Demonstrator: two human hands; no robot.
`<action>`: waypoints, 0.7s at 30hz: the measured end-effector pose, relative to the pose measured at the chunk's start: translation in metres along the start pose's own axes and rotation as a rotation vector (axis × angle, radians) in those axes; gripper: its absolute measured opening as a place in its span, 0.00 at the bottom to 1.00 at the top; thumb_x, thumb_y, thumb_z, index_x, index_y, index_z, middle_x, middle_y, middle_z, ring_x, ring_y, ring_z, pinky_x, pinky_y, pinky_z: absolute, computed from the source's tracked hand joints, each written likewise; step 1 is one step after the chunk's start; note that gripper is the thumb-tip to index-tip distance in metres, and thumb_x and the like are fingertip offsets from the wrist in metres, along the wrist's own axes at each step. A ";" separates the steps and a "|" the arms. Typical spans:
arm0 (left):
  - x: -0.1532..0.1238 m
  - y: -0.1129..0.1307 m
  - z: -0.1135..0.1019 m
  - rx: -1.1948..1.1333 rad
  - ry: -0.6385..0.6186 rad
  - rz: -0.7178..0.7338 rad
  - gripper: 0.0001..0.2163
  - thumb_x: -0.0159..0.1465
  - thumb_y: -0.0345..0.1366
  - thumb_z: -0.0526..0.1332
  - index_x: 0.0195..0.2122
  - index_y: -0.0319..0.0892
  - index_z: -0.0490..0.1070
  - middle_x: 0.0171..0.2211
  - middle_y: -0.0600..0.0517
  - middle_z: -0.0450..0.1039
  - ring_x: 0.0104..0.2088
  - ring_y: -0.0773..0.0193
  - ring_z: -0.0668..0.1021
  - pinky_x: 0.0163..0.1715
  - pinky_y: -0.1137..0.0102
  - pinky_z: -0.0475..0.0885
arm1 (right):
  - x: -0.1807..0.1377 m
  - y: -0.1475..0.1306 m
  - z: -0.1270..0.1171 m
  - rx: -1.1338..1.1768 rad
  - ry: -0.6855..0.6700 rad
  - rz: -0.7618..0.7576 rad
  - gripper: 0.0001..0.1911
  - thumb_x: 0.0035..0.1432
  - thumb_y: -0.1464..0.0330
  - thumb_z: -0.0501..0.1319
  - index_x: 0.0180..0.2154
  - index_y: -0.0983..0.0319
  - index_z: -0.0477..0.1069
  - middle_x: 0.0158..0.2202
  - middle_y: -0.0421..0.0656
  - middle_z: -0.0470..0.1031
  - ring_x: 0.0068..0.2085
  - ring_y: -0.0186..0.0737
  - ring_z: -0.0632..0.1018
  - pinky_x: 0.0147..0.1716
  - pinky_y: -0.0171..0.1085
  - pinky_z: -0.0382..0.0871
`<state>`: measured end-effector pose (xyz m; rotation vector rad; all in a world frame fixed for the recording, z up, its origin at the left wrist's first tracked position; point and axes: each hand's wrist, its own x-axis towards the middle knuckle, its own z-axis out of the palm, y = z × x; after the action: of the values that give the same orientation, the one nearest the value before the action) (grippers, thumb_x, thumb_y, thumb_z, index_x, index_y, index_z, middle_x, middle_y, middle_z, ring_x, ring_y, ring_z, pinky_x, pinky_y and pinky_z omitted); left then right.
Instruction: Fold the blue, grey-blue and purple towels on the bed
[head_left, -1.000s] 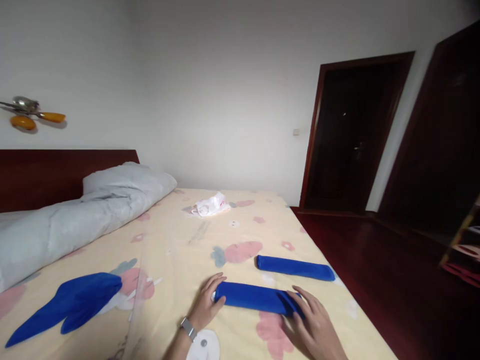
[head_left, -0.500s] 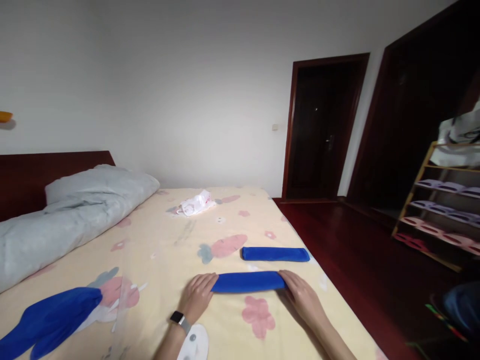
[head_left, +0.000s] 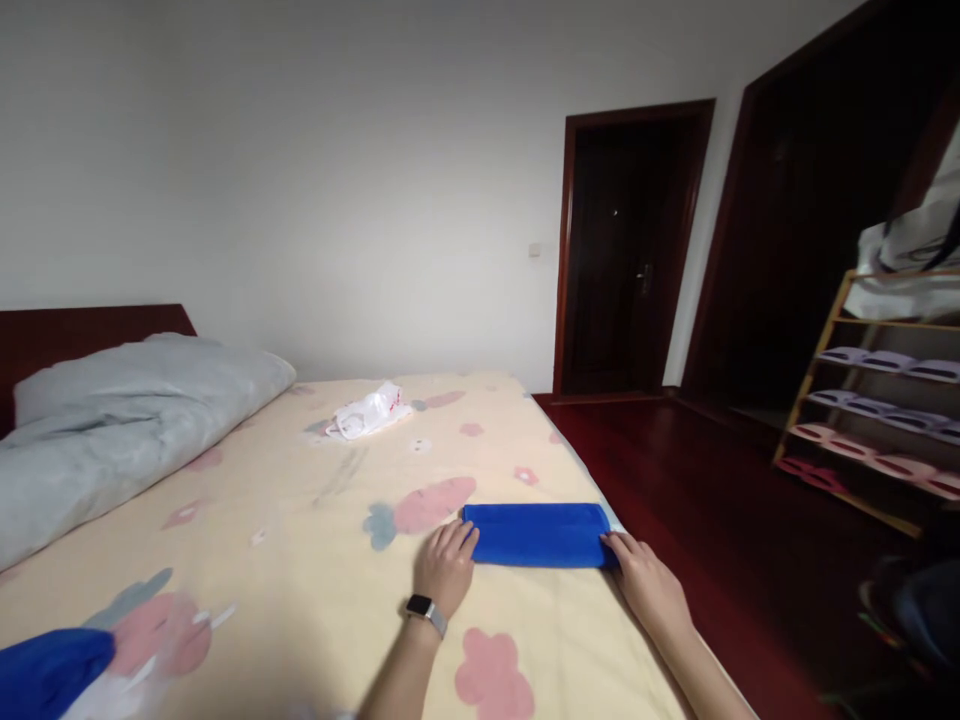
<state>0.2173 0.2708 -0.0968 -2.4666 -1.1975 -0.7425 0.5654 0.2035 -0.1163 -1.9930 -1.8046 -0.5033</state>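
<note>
Two folded blue cloth strips lie side by side on the bed, their long edges meeting. The nearer blue cloth (head_left: 536,550) is pinched at its left end by my left hand (head_left: 448,566), which wears a watch (head_left: 426,608) at the wrist. At its right end my right hand (head_left: 649,580) has the corner between thumb and fingers. Just beyond, the farther blue cloth (head_left: 536,515) runs parallel and touches it. A loose, crumpled blue cloth (head_left: 56,665) lies at the lower left, cut off by the frame edge.
The patterned bedsheet (head_left: 300,560) covers the bed. A white plastic bag (head_left: 371,412) lies toward the back, and a grey quilt (head_left: 150,400) is heaped at left. The bed's right edge drops to a dark red floor (head_left: 637,440); a slipper rack (head_left: 840,310) stands at right.
Both hands have moved right and slightly away from me with the nearer blue cloth, bringing it against the farther one. The view has turned a little to the right.
</note>
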 end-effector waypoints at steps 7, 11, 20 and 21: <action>-0.002 0.007 -0.006 -0.168 -0.204 -0.088 0.26 0.60 0.23 0.55 0.60 0.41 0.69 0.65 0.47 0.65 0.66 0.56 0.67 0.65 0.59 0.65 | 0.006 -0.007 -0.011 0.034 -0.045 0.090 0.27 0.60 0.78 0.47 0.56 0.58 0.71 0.61 0.43 0.71 0.50 0.47 0.76 0.38 0.41 0.74; -0.006 0.008 -0.003 -0.293 -0.212 -0.113 0.26 0.62 0.24 0.53 0.62 0.40 0.65 0.73 0.46 0.45 0.69 0.55 0.61 0.65 0.60 0.66 | 0.006 0.001 0.001 0.274 -0.086 0.175 0.26 0.58 0.71 0.52 0.57 0.57 0.69 0.63 0.45 0.69 0.55 0.52 0.75 0.43 0.45 0.74; 0.002 -0.008 0.008 -0.379 -0.282 -0.192 0.39 0.58 0.28 0.58 0.72 0.44 0.49 0.71 0.43 0.52 0.70 0.49 0.57 0.68 0.53 0.59 | 0.033 0.020 0.039 0.941 -0.025 0.564 0.35 0.61 0.49 0.49 0.62 0.63 0.66 0.60 0.53 0.72 0.59 0.55 0.74 0.58 0.51 0.68; 0.002 -0.008 0.008 -0.360 -0.300 -0.188 0.38 0.59 0.29 0.58 0.72 0.43 0.50 0.71 0.43 0.53 0.70 0.48 0.57 0.68 0.52 0.58 | 0.036 0.019 0.041 0.948 -0.028 0.555 0.36 0.61 0.48 0.50 0.61 0.63 0.68 0.60 0.53 0.72 0.59 0.55 0.74 0.59 0.51 0.67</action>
<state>0.2148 0.2812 -0.1020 -2.8670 -1.5371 -0.7060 0.5874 0.2543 -0.1337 -1.6472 -1.0658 0.4773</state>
